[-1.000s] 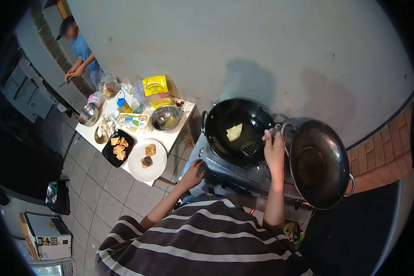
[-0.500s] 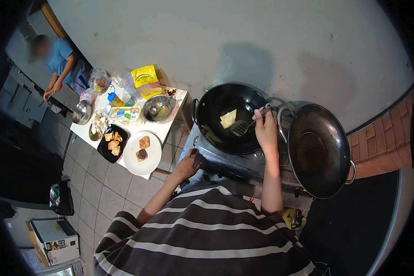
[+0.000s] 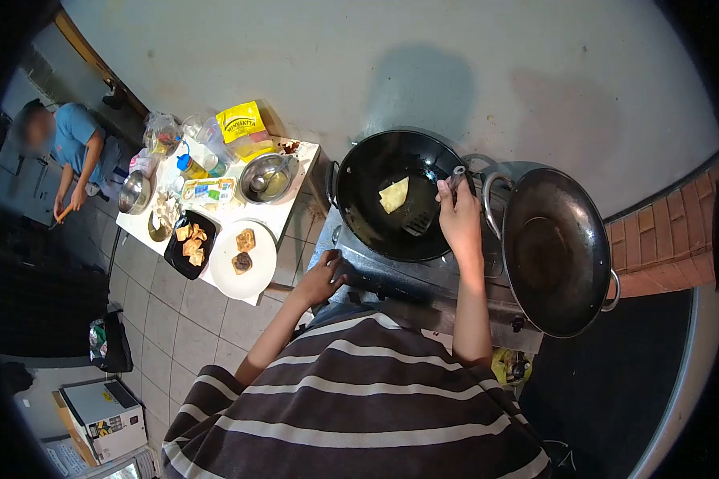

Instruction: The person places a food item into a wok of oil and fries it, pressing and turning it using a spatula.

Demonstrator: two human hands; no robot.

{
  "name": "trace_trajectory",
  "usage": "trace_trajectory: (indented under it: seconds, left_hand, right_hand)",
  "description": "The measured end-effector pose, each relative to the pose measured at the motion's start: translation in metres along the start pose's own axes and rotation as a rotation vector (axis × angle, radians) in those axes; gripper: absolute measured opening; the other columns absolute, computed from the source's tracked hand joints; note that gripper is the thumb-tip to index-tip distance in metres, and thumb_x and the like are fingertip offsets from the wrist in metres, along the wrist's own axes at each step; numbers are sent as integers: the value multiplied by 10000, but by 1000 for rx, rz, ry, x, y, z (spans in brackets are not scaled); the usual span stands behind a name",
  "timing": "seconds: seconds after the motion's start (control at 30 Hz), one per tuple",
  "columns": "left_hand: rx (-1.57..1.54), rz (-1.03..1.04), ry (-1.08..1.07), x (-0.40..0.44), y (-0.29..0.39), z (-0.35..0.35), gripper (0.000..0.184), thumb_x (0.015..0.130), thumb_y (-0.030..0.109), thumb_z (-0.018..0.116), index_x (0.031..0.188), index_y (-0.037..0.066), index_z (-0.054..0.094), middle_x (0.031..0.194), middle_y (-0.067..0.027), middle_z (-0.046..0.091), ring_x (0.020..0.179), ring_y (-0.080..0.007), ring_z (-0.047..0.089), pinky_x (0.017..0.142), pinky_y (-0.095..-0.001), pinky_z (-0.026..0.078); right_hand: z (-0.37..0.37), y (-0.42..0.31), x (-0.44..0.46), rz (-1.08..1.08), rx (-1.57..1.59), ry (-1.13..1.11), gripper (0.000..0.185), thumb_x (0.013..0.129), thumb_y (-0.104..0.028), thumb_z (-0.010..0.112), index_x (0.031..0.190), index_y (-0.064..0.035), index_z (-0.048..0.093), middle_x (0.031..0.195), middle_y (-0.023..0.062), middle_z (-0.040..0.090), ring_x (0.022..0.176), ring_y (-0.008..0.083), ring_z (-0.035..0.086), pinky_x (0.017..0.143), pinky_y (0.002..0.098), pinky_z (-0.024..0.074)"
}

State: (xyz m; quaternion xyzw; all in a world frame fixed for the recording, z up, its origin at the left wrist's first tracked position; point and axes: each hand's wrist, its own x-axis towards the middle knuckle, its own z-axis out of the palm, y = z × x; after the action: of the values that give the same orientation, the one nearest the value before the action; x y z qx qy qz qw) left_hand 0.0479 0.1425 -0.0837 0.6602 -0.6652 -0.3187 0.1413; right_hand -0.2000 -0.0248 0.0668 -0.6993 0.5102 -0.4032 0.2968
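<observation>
My right hand [image 3: 460,219] is wrapped round the handle of a slotted spatula [image 3: 417,222], whose blade rests inside the black wok [image 3: 367,223]. A pale folded piece of food [image 3: 393,195] lies in the wok, just beyond the blade. Near the stove's left front edge is my left hand [image 3: 321,279], its fingers apart and curved, with nothing seen in it. Left of it, a white plate [image 3: 256,281] on the table carries two browned pieces, one with a dark topping. A black tray [image 3: 176,257] beside the plate holds several fried pieces.
A second wok [image 3: 553,255] stands right of the first. On the white table [image 3: 140,229] are a metal bowl with a ladle [image 3: 261,182], a yellow packet [image 3: 244,128], bottles and another bowl [image 3: 134,192]. A person in blue [image 3: 78,144] stands at the far left.
The spatula blade has moved left and closer to the food, and my right hand keeps its hold. The view has shifted; the person at the far left shows lower and further left.
</observation>
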Motion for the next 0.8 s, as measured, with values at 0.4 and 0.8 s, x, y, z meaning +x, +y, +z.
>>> trace_trajectory:
  seconds: [0.4, 0.8]
  left_hand:
    - [-64, -191, 136, 19, -36, -3, 226, 870, 237, 641, 907, 14, 652, 884, -186, 682, 829, -366, 655, 743, -443, 504]
    - [56, -315, 47, 27, -28, -2, 314, 889, 349, 592, 892, 48, 685, 897, -217, 668, 894, -406, 634, 783, -497, 500]
  right_hand:
    - [0, 3, -1, 0, 39, 25, 235, 985, -219, 517, 953, 14, 534, 743, 112, 612, 660, 211, 579, 647, 324, 455]
    - [3, 8, -2, -13, -15, 34, 230, 981, -217, 526, 951, 11, 533, 732, 109, 610, 631, 190, 558, 613, 317, 433]
